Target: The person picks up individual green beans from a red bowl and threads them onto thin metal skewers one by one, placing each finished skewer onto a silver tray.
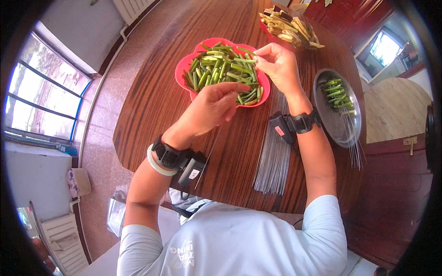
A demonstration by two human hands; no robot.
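Observation:
A pink scalloped bowl [180, 73] full of cut green stems [221, 67], which look like garlic scapes, stands on the wooden table. My left hand [215, 107] is over the bowl's near rim, its fingers closed around a thin metal skewer [210, 155] that slants down towards the table's front edge. Its upper end is hidden by the hand. At the bowl's right rim, my right hand [279, 67] pinches a short piece of green stem [246, 60] between thumb and fingertips. Below my right wrist lies a fanned bundle of bare metal skewers [272, 165].
On the right, an oval metal plate [323, 114] holds several skewers threaded with green stems [338, 94]; their bare ends overhang its near rim. A red bowl [264, 28] heaped with sliced, dried-looking vegetables [290, 27] stands at the back. Each wrist wears a strapped black device.

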